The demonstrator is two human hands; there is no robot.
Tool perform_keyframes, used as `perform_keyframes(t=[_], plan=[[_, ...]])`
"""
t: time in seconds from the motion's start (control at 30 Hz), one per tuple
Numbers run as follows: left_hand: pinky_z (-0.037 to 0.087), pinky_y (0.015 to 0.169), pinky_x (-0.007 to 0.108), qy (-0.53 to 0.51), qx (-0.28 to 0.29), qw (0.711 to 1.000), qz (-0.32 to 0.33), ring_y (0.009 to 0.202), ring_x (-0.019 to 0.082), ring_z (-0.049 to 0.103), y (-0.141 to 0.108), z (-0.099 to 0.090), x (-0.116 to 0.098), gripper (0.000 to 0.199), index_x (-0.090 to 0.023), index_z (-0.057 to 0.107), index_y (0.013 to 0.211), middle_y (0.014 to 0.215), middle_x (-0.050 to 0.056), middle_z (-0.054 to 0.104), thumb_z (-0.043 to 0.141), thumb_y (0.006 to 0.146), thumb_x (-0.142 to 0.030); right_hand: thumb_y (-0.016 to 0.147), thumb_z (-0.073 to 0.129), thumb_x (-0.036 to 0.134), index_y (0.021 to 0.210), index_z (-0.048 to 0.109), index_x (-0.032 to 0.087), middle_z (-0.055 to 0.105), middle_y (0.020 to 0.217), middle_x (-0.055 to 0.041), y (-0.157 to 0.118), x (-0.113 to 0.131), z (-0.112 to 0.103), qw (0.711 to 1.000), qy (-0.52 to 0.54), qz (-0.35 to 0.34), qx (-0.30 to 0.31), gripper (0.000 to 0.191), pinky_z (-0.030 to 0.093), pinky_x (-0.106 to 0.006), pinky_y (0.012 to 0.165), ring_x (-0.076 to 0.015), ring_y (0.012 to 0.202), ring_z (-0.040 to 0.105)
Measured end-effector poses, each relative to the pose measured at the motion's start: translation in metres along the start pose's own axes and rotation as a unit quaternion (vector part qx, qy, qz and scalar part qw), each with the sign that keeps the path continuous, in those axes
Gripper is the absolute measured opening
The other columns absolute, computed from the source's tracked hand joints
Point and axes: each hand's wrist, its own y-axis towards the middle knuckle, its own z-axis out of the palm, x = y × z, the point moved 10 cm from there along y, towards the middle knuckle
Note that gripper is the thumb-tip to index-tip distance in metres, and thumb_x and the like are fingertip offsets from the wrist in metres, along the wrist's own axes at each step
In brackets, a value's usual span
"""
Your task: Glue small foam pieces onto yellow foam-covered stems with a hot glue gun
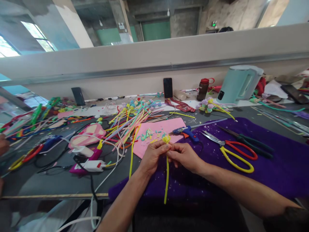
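Observation:
Between my two hands is a yellow pipe-cleaner flower (pixel 166 139), its fuzzy head up and its stem (pixel 166 180) hanging straight down below my fingers. My left hand (pixel 154 154) pinches it from the left, just under the head. From the right, the fingers of my right hand (pixel 184 156) are closed at the same spot, touching the left fingertips. Behind them lies a pink sheet (pixel 177 124) strewn with small green, white and yellow clippings. A blue glue gun (pixel 185 132) rests at its right edge. Scissors (pixel 238 149) with red and yellow handles lie right of my hands.
Dark-handled pliers (pixel 253 143) lie on the purple cloth (pixel 285 167). Pipe-cleaner flowers (pixel 135 112) spread behind the sheet. Left are a power strip (pixel 94 154) with plugs and a white cable. A kettle (pixel 238 83), a bottle (pixel 202 89) and a phone (pixel 167 87) stand along the back. Another person's hand (pixel 3 145) shows far left.

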Motion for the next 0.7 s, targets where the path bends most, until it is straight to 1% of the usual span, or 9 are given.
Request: perform_keyframes(t=[0.13, 0.23, 0.3, 0.33, 0.43, 0.5, 0.57, 0.63, 0.7], plan=[[0.042, 0.049, 0.021, 0.000, -0.015, 1.000, 0.012, 0.048, 0.009, 0.054, 0.001, -0.004, -0.001, 0.014, -0.012, 0.066, 0.068, 0.063, 0.002, 0.062, 0.067, 0.068, -0.025, 0.074, 0.059, 0.035, 0.067, 0.054, 0.014, 0.059, 0.059, 0.0026, 0.001, -0.008, -0.001, 0.998, 0.043, 0.036, -0.002, 0.023, 0.029, -0.017, 0.036, -0.0036, 0.037, 0.045], [0.041, 0.047, 0.018, -0.003, -0.060, 0.998, 0.018, 0.052, 0.007, 0.053, 0.001, -0.017, -0.005, 0.013, -0.012, 0.067, 0.071, 0.067, 0.001, 0.063, 0.069, 0.066, -0.024, 0.071, 0.061, 0.035, 0.068, 0.056, 0.014, 0.060, 0.059, 0.0020, 0.001, -0.010, -0.010, 0.997, 0.042, 0.055, -0.019, 0.022, 0.028, -0.017, 0.035, -0.0039, 0.037, 0.045], [0.033, 0.040, 0.014, 0.003, -0.089, 0.996, 0.027, 0.045, 0.003, 0.046, 0.000, -0.026, -0.011, 0.014, -0.012, 0.066, 0.069, 0.066, 0.001, 0.063, 0.068, 0.067, -0.026, 0.071, 0.061, 0.035, 0.068, 0.056, 0.014, 0.059, 0.059, 0.0022, 0.001, -0.006, -0.023, 0.997, 0.029, 0.052, -0.040, 0.021, 0.027, -0.017, 0.035, -0.0040, 0.037, 0.045], [0.031, 0.038, 0.014, -0.008, -0.093, 0.995, 0.026, 0.044, 0.003, 0.045, 0.000, -0.029, -0.013, 0.015, -0.012, 0.065, 0.068, 0.066, 0.001, 0.064, 0.068, 0.067, -0.026, 0.071, 0.061, 0.035, 0.068, 0.056, 0.015, 0.058, 0.059, 0.0025, 0.002, -0.003, -0.031, 0.997, 0.024, 0.043, -0.055, 0.021, 0.027, -0.017, 0.035, -0.0040, 0.038, 0.045], [0.027, 0.034, 0.013, -0.020, -0.107, 0.994, 0.029, 0.040, 0.003, 0.044, -0.001, -0.038, -0.019, 0.015, -0.013, 0.062, 0.068, 0.055, -0.001, 0.060, 0.068, 0.067, -0.026, 0.073, 0.061, 0.036, 0.072, 0.055, 0.016, 0.057, 0.061, 0.0030, 0.002, 0.009, -0.059, 0.994, 0.018, 0.005, -0.105, 0.021, 0.030, -0.018, 0.037, -0.0044, 0.040, 0.045], [0.026, 0.034, 0.012, -0.021, -0.116, 0.993, 0.028, 0.039, 0.002, 0.041, -0.002, -0.042, -0.022, 0.015, -0.013, 0.060, 0.067, 0.054, -0.002, 0.058, 0.068, 0.067, -0.026, 0.073, 0.061, 0.036, 0.073, 0.056, 0.016, 0.056, 0.060, 0.0033, 0.004, 0.012, -0.072, 0.993, -0.010, -0.007, -0.118, 0.021, 0.030, -0.018, 0.039, -0.0047, 0.041, 0.045], [0.025, 0.033, 0.011, -0.018, -0.122, 0.992, 0.029, 0.038, 0.001, 0.040, -0.003, -0.044, -0.024, 0.016, -0.013, 0.059, 0.066, 0.054, -0.003, 0.058, 0.067, 0.068, -0.026, 0.074, 0.060, 0.036, 0.072, 0.056, 0.016, 0.055, 0.057, 0.0036, 0.007, 0.009, -0.078, 0.992, -0.053, -0.005, -0.113, 0.020, 0.030, -0.019, 0.039, -0.0052, 0.041, 0.045], [0.024, 0.033, 0.011, -0.013, -0.123, 0.992, 0.033, 0.038, 0.001, 0.039, -0.003, -0.044, -0.025, 0.016, -0.013, 0.058, 0.066, 0.054, -0.003, 0.057, 0.067, 0.068, -0.026, 0.076, 0.057, 0.035, 0.069, 0.056, 0.016, 0.054, 0.056, 0.0035, 0.009, 0.004, -0.077, 0.990, -0.109, 0.004, -0.094, 0.021, 0.030, -0.019, 0.040, -0.0059, 0.041, 0.046], [0.024, 0.033, 0.011, -0.013, -0.120, 0.992, 0.034, 0.038, 0.001, 0.039, -0.003, -0.043, -0.026, 0.017, -0.013, 0.058, 0.066, 0.054, -0.003, 0.057, 0.067, 0.068, -0.026, 0.077, 0.055, 0.033, 0.067, 0.056, 0.016, 0.054, 0.056, 0.0036, 0.011, -0.002, -0.071, 0.983, -0.170, 0.008, -0.068, 0.020, 0.032, -0.020, 0.041, -0.0063, 0.042, 0.046]])
